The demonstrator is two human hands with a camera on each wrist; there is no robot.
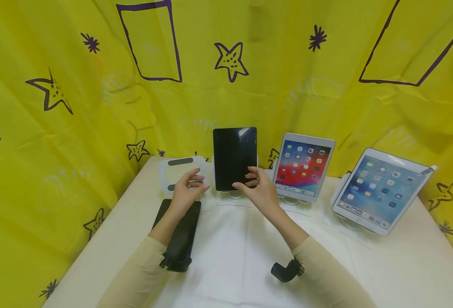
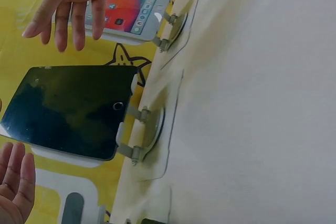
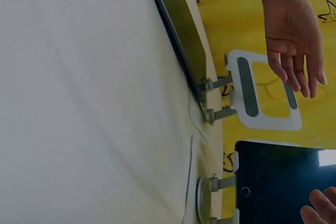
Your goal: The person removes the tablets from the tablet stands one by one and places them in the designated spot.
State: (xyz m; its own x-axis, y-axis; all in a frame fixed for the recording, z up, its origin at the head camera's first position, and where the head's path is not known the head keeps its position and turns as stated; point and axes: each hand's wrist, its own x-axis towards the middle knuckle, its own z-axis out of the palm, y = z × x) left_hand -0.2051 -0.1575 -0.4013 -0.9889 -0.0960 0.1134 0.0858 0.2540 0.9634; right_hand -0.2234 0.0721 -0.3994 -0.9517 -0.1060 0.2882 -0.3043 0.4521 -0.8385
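Observation:
A black tablet (image 1: 235, 158) with a dark screen stands upright on a white stand at the back middle. To its right is my right hand (image 1: 262, 188), its fingers loosely bent in front of the screen's lower right; whether they touch it I cannot tell. My left hand (image 1: 185, 190) hovers left of the tablet with relaxed fingers, in front of an unoccupied white stand (image 1: 182, 161) with grey pads. Both hands hold nothing. Beneath the left forearm lies another dark tablet (image 1: 188, 226). In the left wrist view, the upright tablet (image 2: 68, 111) sits between the two hands.
On the right, a white tablet (image 1: 304, 164) with a lit red and blue screen leans on a stand. Further right stands a larger lit tablet (image 1: 384, 188). White cloth (image 1: 226, 239) covers the table, and a yellow patterned curtain (image 1: 272, 64) hangs behind.

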